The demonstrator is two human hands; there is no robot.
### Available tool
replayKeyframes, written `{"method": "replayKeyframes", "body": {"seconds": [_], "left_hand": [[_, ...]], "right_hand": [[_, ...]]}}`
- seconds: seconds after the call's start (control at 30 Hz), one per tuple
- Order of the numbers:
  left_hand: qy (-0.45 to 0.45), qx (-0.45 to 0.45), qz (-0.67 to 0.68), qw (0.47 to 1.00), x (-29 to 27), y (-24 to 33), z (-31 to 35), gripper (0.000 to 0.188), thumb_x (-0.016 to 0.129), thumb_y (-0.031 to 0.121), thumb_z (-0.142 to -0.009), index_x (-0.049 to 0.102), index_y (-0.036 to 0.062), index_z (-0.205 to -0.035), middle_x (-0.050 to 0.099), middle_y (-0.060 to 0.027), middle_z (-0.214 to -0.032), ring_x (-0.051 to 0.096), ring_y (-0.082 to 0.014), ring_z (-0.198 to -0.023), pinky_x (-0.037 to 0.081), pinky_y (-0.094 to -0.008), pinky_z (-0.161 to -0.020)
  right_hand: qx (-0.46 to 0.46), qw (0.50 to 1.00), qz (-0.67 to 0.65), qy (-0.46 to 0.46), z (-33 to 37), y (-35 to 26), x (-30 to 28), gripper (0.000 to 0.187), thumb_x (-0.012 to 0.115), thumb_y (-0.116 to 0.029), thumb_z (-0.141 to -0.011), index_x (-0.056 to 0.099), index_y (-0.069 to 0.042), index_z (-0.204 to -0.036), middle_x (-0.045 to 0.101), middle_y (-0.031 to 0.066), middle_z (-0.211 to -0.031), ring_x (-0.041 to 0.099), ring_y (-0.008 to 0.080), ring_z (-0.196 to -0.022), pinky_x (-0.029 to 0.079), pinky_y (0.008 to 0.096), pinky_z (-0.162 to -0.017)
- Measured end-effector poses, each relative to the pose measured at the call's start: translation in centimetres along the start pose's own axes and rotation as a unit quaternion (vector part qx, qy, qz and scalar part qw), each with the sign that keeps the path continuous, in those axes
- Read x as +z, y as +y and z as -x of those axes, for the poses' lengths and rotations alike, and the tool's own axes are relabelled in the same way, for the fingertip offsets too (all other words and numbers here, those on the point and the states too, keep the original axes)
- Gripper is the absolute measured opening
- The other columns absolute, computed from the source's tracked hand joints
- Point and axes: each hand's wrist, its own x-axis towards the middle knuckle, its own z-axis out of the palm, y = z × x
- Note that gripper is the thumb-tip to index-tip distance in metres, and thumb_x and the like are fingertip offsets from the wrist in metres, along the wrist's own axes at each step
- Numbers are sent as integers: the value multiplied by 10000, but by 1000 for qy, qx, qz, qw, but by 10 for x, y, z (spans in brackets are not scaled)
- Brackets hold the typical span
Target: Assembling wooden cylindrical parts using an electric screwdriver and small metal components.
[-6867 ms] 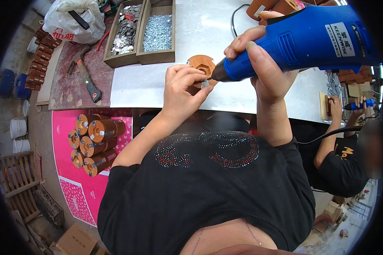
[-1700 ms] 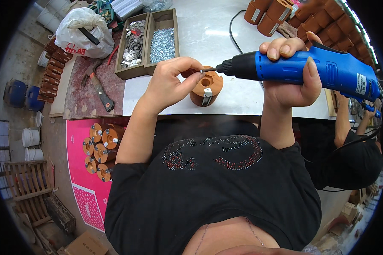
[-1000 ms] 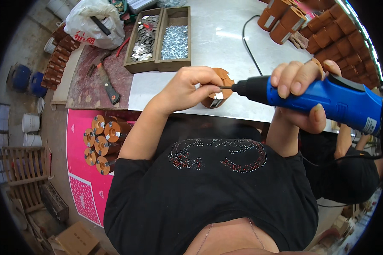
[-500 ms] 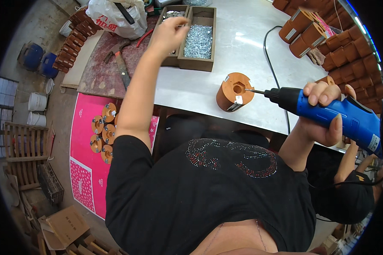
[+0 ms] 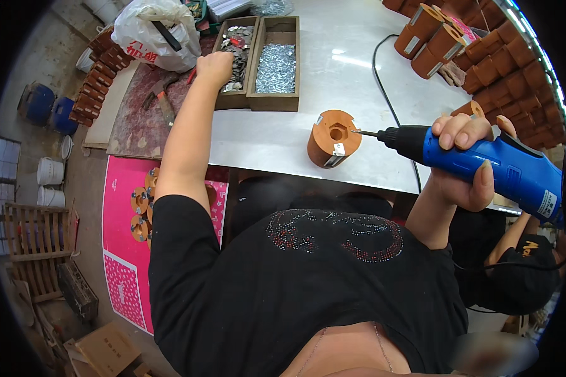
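Note:
My right hand is wrapped round a blue electric screwdriver with a black nose. Its bit points left and appears at the right rim of a brown cylinder, with a small bright piece at its tip. The cylinder stands upright on the table, with a recessed centre hole and pale metal tabs at its edge. Over the left side of a wooden box of flat metal pieces is my left hand, its fingers curled and partly hidden. Beside it stands a second wooden box of silvery screws.
A hammer lies on the reddish board, near a white plastic bag. Brown cylinders are stacked at the right. A black cable crosses the metal table. More cylinders sit on the pink sheet. Another person sits at right.
My left hand has moved left and down from above the boxes to the left side of the flat-pieces box. The screwdriver stays by the cylinder. The whole view has shifted slightly.

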Motion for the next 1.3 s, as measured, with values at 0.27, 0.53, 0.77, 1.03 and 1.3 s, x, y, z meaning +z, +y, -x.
{"method": "replayKeyframes", "body": {"seconds": [0.27,0.53,0.77,1.03,1.3], "left_hand": [[162,80,358,916,-37,25,30,207,540,91,-789,602,68,-985,621,-95,-860,594,-208,-834,447,-296,-698],[-77,57,753,651,-87,107,99,99,653,67,-719,606,-3,-769,605,-40,-694,552,-70,-626,432,-191,-556],[-64,33,789,610,-59,144,118,109,652,70,-691,619,-21,-741,593,-192,-953,549,-195,-922,407,-283,-803],[-68,-43,819,568,-35,150,123,111,652,68,-676,599,-27,-697,549,-216,-1032,550,-214,-915,407,-294,-813],[-125,42,626,769,-61,132,104,120,644,88,-724,602,-18,-760,616,-99,-892,574,-131,-787,458,-258,-728]], "right_hand": [[5,999,-38,16,1,1,-4,557,431,-153,-759,190,17,-1232,514,163,-802,540,261,-695,440,423,-698],[46,996,-28,71,5,5,-5,547,423,-249,-753,287,6,-1217,499,120,-776,512,218,-697,409,407,-700],[46,994,-41,87,6,5,-3,531,417,-238,-752,294,13,-1204,505,123,-779,519,224,-696,416,410,-701],[51,995,-47,69,8,9,-2,506,388,-222,-774,282,14,-1210,510,133,-803,518,230,-709,418,414,-717],[66,995,-49,65,7,13,1,501,386,-216,-777,283,12,-1211,509,130,-803,513,226,-711,422,412,-723]]}}
